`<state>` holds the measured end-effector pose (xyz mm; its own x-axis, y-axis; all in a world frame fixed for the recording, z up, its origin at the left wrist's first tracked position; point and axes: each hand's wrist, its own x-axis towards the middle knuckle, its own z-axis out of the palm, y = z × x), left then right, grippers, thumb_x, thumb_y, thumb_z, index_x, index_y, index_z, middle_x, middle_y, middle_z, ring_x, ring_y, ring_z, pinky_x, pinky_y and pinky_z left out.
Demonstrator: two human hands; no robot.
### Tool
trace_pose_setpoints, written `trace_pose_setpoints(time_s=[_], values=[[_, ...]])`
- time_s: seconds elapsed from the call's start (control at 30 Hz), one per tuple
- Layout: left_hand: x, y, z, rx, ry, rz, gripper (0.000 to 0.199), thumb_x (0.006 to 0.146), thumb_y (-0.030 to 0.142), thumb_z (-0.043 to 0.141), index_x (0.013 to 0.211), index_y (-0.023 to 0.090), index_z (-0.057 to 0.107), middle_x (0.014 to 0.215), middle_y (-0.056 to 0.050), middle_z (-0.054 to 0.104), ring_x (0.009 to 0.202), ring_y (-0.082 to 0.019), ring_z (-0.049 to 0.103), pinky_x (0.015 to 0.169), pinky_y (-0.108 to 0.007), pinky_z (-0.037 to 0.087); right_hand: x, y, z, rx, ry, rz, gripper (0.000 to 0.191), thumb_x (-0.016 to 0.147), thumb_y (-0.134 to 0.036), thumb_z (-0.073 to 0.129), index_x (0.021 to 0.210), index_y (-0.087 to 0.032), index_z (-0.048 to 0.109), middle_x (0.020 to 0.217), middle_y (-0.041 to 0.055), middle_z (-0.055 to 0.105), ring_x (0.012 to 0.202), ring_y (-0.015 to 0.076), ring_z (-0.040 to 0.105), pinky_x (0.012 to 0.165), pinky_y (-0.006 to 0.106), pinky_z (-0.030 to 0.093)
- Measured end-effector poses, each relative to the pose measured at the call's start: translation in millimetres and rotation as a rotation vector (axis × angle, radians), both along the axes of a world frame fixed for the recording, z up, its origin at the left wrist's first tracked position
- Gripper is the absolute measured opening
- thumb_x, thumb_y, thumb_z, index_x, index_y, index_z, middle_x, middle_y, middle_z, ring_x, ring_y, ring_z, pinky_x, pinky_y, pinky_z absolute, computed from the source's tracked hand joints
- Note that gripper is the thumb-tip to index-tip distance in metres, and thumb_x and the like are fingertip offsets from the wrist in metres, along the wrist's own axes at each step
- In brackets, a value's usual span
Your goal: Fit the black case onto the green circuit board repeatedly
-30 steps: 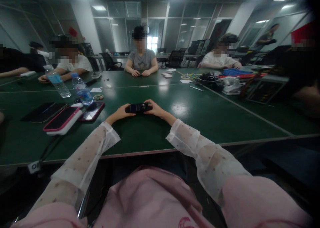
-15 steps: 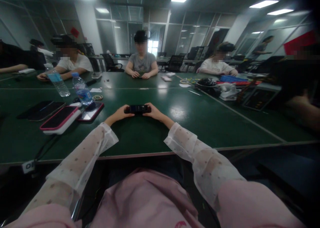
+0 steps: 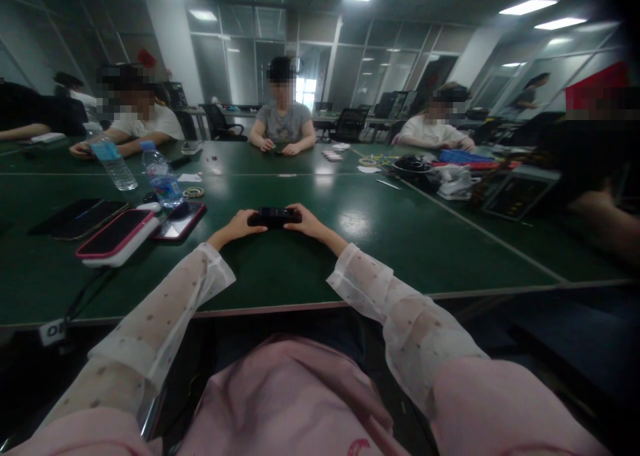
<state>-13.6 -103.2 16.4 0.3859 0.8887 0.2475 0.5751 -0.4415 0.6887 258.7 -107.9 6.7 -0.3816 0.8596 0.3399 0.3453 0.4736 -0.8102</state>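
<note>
A small black device with a dark screen (image 3: 275, 217) is held sideways just at the green table (image 3: 280, 276), in front of me. My left hand (image 3: 241, 227) is closed on its left end, the thumb along the near edge. On the right end, my right hand (image 3: 307, 222) grips it the same way. The fingers behind the device are hidden. To the left of my hands lie a phone with a shiny screen (image 3: 181, 221) and a pink-edged phone (image 3: 116, 234) on a white block.
Two plastic bottles, one clear (image 3: 111, 157) and one with a blue cap (image 3: 163, 176), stand left, near a roll of tape (image 3: 193, 193). Dark phones (image 3: 90, 219) lie farther left. Cables (image 3: 413, 166) and a plastic bag (image 3: 457, 181) are at right. Several people sit around the table.
My hands keep their grip on the device with almost no movement. The view has shifted slightly. The person opposite has raised one hand a little.
</note>
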Motion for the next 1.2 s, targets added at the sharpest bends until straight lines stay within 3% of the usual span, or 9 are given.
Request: trace_pose_setpoints(time_s=[0.17,0.7,0.93,1.07,1.2], values=[[1.2,-1.5,2.0,0.036,0.079,-0.014,0.068,0.067,0.055,0.075,0.121,0.017,0.059,0.12,-0.011,0.064,0.112,-0.031,0.059,0.1,-0.048,0.044,0.6,5.8,-4.4,0.04,-0.016,-0.012,0.06,0.067,-0.031,0.08,0.119,-0.019,0.054,0.106,0.0068,0.061,0.101,0.0236,0.06,0.095,0.047,0.046],[-0.7,1.8,-1.3,0.035,0.063,-0.046,0.069,0.068,0.055,0.075,0.122,0.016,0.058,0.123,-0.013,0.064,0.114,-0.031,0.059,0.101,-0.049,0.044,1.0,3.4,-2.5,-0.016,0.018,-0.014,0.062,0.066,-0.033,0.081,0.12,-0.017,0.055,0.107,0.0086,0.062,0.101,0.0237,0.06,0.094,0.046,0.047],[-1.8,5.0,-4.7,-0.016,0.015,-0.081,0.069,0.067,0.051,0.077,0.123,0.015,0.058,0.124,-0.014,0.065,0.113,-0.031,0.061,0.1,-0.049,0.045,4.5,0.2,15.8,-0.046,0.189,-0.049,0.067,0.063,-0.041,0.082,0.12,-0.017,0.055,0.103,0.0084,0.064,0.097,0.024,0.061,0.093,0.045,0.047],[-1.4,7.8,-6.7,0.01,0.008,-0.104,0.065,0.068,0.049,0.077,0.121,0.015,0.059,0.123,-0.014,0.065,0.112,-0.03,0.062,0.1,-0.049,0.046,11.8,3.2,24.3,-0.025,0.363,-0.153,0.064,0.065,-0.045,0.08,0.118,-0.022,0.053,0.107,0.0073,0.065,0.103,0.0243,0.06,0.095,0.044,0.046],[-1.4,8.1,-5.9,0.016,0.008,-0.125,0.061,0.069,0.047,0.076,0.119,0.016,0.061,0.12,-0.012,0.066,0.11,-0.03,0.063,0.099,-0.049,0.046,21.7,14.1,18.1,0.028,0.331,-0.369,0.064,0.066,-0.043,0.078,0.119,-0.019,0.051,0.103,0.0078,0.065,0.098,0.0247,0.061,0.092,0.044,0.048]])
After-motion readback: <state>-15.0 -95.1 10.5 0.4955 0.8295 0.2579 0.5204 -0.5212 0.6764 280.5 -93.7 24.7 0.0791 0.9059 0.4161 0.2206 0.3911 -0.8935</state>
